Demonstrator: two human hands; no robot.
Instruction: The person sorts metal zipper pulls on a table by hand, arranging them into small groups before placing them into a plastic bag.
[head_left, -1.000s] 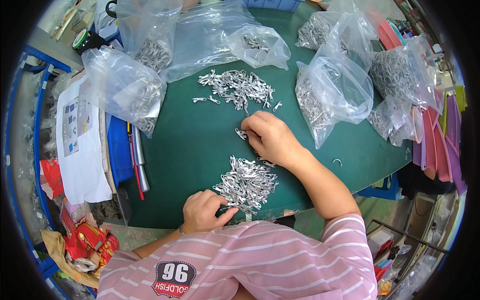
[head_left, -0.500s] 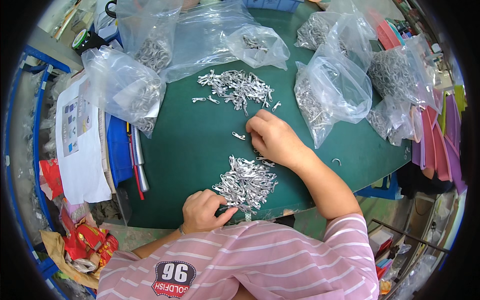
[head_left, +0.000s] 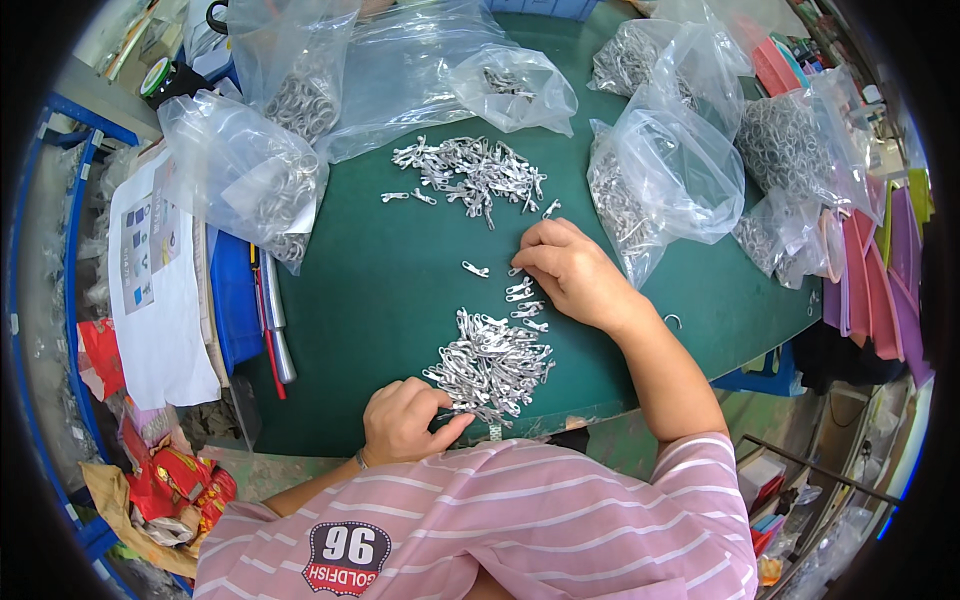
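**Sorting small metal pieces on a green mat**

Resting the left hand (head_left: 408, 418), fingers curled loosely and gripping nothing visible, at the near edge of the near heap of silver pieces (head_left: 490, 362). Pressing the right hand (head_left: 572, 272), fingers bent down, onto a few loose pieces (head_left: 524, 295) mid-mat (head_left: 380, 300). Lying beyond: a far heap (head_left: 470, 172), then clear plastic bags (head_left: 655, 180).

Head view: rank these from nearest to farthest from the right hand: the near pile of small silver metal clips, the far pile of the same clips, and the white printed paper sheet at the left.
1. Near pile of small silver metal clips: just below-left of the right hand.
2. Far pile of silver clips: above-left, farther up the mat.
3. White printed paper sheet: far left, off the mat.
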